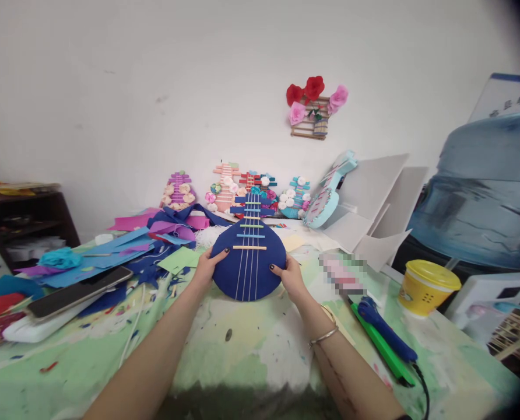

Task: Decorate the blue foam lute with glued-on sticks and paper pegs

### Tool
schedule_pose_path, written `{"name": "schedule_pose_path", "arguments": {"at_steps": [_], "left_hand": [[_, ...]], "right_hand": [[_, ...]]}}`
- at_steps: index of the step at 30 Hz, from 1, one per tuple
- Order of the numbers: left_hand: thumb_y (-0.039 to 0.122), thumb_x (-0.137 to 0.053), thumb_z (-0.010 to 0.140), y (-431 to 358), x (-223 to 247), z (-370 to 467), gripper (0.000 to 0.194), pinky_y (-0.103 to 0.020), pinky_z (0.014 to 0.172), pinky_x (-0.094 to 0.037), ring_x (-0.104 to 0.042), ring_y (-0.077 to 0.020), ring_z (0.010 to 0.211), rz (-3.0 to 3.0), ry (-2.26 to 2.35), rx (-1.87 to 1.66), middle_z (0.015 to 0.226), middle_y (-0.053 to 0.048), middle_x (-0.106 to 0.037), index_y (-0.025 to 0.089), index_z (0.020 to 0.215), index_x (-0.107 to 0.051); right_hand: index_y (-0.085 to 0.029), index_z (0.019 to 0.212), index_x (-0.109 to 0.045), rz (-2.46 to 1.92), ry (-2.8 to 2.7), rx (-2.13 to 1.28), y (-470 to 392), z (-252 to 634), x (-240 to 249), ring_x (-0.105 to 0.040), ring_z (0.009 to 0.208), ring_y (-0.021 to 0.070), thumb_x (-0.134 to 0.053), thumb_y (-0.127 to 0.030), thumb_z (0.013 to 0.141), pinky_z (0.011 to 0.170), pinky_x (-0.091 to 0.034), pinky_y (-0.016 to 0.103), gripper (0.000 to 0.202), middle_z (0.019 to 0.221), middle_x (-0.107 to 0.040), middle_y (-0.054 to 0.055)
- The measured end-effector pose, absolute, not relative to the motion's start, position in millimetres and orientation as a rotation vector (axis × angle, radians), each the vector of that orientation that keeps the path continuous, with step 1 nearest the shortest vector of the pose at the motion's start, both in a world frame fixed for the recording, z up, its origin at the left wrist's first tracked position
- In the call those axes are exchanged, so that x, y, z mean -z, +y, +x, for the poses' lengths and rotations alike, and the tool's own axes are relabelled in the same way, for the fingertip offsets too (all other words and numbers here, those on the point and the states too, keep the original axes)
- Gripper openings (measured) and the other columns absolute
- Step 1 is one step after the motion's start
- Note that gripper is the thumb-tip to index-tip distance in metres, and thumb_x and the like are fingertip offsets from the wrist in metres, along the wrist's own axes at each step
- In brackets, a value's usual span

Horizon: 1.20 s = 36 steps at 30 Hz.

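Observation:
A dark blue craft instrument [248, 268] with a round body, white strings and coloured crossbars stands nearly upright at the middle of the table. My left hand [210, 265] grips its left edge, the thumb lying on the front. On the opposite edge, my right hand [290, 275] holds it in the same way, thumb on the front face. The fingers behind the body are hidden.
Blue and purple sheets [141, 242] and a phone [80, 293] lie at the left. Finished craft instruments [227, 189] line the wall. At the right are a blue hot-glue gun [386, 329], a yellow tub [428, 289] and a large water bottle [487, 192].

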<state>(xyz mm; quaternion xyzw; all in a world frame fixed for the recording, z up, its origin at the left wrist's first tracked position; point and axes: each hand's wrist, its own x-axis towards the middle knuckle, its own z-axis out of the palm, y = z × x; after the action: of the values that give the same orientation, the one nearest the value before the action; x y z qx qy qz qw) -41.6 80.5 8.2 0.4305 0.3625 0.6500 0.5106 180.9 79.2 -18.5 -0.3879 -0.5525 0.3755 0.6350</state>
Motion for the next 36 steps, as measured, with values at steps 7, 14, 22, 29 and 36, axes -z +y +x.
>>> {"name": "schedule_pose_path", "arguments": {"at_steps": [7,14,22,29,36], "left_hand": [[0.028,-0.079,0.054,81,-6,-40,0.042,-0.033,0.073,-0.053,-0.066,-0.0192,0.072,1.010,0.926,-1.611,0.085,-0.007,-0.071,0.014,0.092,-0.065],[0.026,-0.078,0.055,77,-9,-40,0.043,-0.034,0.073,-0.054,-0.066,-0.0200,0.074,0.967,0.913,-1.578,0.087,-0.007,-0.071,0.015,0.094,-0.064],[0.025,-0.079,0.053,82,-4,-43,0.049,-0.036,0.077,-0.052,-0.066,-0.0225,0.078,0.989,0.925,-1.502,0.090,-0.010,-0.071,0.013,0.098,-0.064],[0.024,-0.080,0.052,81,-4,-43,0.051,-0.037,0.078,-0.052,-0.066,-0.0229,0.079,0.990,0.936,-1.492,0.091,-0.010,-0.071,0.013,0.099,-0.064],[0.025,-0.080,0.052,82,-3,-43,0.050,-0.036,0.077,-0.052,-0.066,-0.0226,0.078,0.985,0.932,-1.494,0.091,-0.010,-0.071,0.013,0.099,-0.064]], "right_hand": [[-0.018,0.102,-0.059,-0.804,-1.261,-0.911,73,179,13,-0.064,0.088,0.0252,-0.070,-0.024,0.056,0.080,-0.051,0.044,0.047,0.096,-0.069,0.006],[-0.019,0.099,-0.060,-0.754,-1.205,-0.994,66,177,8,-0.065,0.081,0.0252,-0.071,-0.023,0.055,0.076,-0.053,0.043,0.045,0.090,-0.070,0.005],[-0.020,0.100,-0.060,-0.796,-1.208,-1.018,71,179,12,-0.065,0.080,0.0228,-0.073,-0.023,0.054,0.076,-0.052,0.039,0.048,0.091,-0.070,0.003],[-0.019,0.099,-0.061,-0.851,-1.281,-0.894,78,182,19,-0.063,0.087,0.0247,-0.072,-0.024,0.056,0.080,-0.050,0.041,0.044,0.095,-0.069,0.005],[-0.018,0.101,-0.061,-0.860,-1.291,-0.881,79,182,20,-0.062,0.088,0.0247,-0.071,-0.023,0.057,0.081,-0.049,0.041,0.046,0.098,-0.069,0.006]]}}
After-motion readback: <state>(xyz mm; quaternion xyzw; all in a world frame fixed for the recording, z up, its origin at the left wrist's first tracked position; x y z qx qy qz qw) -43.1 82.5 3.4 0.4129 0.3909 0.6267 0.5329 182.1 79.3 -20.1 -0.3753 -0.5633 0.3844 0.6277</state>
